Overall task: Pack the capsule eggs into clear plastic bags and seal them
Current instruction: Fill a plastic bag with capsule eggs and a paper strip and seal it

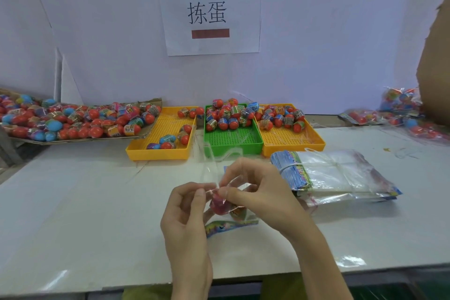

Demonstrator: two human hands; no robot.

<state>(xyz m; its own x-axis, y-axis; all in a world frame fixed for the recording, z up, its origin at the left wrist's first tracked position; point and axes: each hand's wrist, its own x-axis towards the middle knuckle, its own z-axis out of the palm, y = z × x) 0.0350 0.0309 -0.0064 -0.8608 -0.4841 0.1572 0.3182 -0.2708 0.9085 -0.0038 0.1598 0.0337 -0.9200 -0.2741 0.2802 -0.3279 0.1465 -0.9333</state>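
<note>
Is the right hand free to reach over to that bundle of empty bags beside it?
Probably not yet. The right hand and left hand both pinch the clear bag with an egg inside. The stack of empty bags lies close by on the table, with nothing between, once it lets go.

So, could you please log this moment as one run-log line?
left hand pinches bag mouth | right hand pinches bag mouth | clear bag holds eggs | unsealed

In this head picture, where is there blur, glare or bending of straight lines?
Head view: the packed bags at far right are smeared; the table edge bows from the wide lens; glare shines on the clear bag both hands pinch, left hand, right hand; the wall sign is sharp.
</note>
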